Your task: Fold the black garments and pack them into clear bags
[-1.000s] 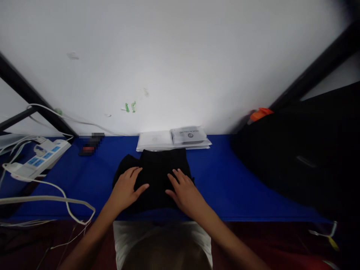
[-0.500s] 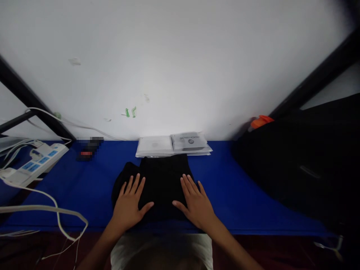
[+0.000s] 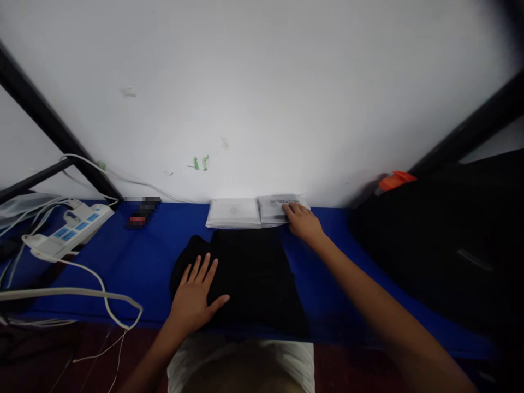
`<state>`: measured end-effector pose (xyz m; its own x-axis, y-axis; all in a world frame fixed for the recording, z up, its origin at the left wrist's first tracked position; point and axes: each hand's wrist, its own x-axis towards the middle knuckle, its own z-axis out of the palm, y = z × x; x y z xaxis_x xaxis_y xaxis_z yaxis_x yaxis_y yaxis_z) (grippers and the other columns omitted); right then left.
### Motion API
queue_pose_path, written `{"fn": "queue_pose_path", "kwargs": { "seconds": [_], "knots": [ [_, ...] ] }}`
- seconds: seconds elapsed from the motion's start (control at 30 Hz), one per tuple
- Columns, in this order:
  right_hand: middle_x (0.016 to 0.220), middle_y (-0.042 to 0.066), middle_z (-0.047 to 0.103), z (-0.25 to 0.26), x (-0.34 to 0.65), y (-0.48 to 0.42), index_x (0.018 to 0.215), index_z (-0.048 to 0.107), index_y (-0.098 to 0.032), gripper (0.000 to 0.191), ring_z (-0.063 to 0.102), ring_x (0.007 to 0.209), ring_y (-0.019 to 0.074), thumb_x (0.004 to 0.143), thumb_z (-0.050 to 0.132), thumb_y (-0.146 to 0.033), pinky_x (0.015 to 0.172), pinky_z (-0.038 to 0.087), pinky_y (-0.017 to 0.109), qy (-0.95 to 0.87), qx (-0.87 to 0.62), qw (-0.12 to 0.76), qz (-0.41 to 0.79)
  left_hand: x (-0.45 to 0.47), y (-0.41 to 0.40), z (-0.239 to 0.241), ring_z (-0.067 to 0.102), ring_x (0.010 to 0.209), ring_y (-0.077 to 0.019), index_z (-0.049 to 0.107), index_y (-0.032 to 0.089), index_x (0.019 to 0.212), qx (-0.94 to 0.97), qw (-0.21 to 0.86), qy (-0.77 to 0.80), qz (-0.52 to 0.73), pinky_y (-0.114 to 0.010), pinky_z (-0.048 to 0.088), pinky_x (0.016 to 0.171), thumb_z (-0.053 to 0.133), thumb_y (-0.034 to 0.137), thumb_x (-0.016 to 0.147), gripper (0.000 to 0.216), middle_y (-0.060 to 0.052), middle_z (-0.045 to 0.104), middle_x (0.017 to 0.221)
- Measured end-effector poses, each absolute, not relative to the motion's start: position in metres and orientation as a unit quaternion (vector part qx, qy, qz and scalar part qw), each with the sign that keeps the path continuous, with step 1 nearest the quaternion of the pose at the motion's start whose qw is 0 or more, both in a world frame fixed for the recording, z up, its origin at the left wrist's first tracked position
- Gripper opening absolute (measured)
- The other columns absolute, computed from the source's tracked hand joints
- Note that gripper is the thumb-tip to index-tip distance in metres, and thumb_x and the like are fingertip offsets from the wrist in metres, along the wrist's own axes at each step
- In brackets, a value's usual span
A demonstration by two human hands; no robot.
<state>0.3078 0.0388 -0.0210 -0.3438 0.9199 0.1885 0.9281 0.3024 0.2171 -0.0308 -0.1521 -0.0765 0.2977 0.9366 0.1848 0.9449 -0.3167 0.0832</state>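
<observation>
A folded black garment (image 3: 245, 278) lies on the blue table (image 3: 335, 278) right in front of me. My left hand (image 3: 196, 295) rests flat on its left part, fingers stretched out and slightly apart. My right hand (image 3: 302, 222) reaches to the back of the table and lies on the right end of a stack of clear plastic packets (image 3: 241, 213) against the white wall. Its fingers curl over the top packet's printed label; whether they grip it does not show.
A white power strip (image 3: 67, 232) with blue sockets and white cables (image 3: 82, 295) lies at the left. A small dark object (image 3: 141, 210) sits near the wall. A large black bag (image 3: 446, 245) with an orange part (image 3: 395, 179) fills the right side.
My right hand has left the black garment and moved forward to the plastic packets at the wall. My left hand stays flat on the garment.
</observation>
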Motion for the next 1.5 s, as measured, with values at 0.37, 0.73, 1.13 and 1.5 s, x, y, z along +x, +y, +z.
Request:
{"fn": "queue_pose_path", "kwargs": {
  "seconds": [0.37,0.73,1.13,1.5],
  "knots": [
    [0.125,0.013,0.063,-0.007,0.328,0.032,0.132,0.05,-0.017,0.046,0.059,0.103,0.0253,0.087,0.044,-0.007,0.069,0.05,0.029,-0.789,-0.589,0.032,-0.173,-0.029,-0.154,-0.069,0.032,0.142,-0.0384,0.026,0.019,0.153,-0.806,-0.001,-0.579,-0.127,-0.057,0.033,0.109,0.046,0.067,0.088,0.083,-0.016,0.031,0.157],
    [0.116,0.011,0.069,0.009,0.234,-0.079,0.122,0.059,-0.013,0.031,0.06,0.107,0.0237,0.096,0.043,-0.012,0.087,0.049,0.034,-0.892,-0.31,0.254,-0.208,0.026,-0.149,0.002,0.057,0.11,-0.0242,0.06,0.02,0.115,-0.796,0.101,-0.444,-0.399,-0.046,0.042,0.103,0.059,0.016,0.091,0.024,-0.01,0.063,0.113],
    [0.086,0.009,0.065,-0.017,0.264,-0.102,0.105,0.059,-0.016,0.014,0.057,0.076,0.0187,0.096,0.049,-0.012,0.063,0.051,0.029,-0.888,-0.305,0.342,-0.048,0.003,-0.142,-0.003,0.056,0.085,-0.0212,0.061,0.018,0.089,-0.819,0.037,-0.457,-0.346,-0.038,0.044,0.08,0.056,0.015,0.092,0.006,-0.005,0.06,0.085],
    [0.085,0.003,0.063,-0.015,0.241,-0.122,0.106,0.051,-0.024,0.024,0.062,0.077,0.0158,0.091,0.044,-0.005,0.065,0.053,0.027,-0.844,-0.265,0.451,0.117,0.049,-0.134,0.006,0.058,0.077,-0.0174,0.065,0.019,0.085,-0.847,0.06,-0.336,-0.408,-0.034,0.045,0.073,0.051,0.013,0.094,0.017,-0.003,0.068,0.08]
  ]
}}
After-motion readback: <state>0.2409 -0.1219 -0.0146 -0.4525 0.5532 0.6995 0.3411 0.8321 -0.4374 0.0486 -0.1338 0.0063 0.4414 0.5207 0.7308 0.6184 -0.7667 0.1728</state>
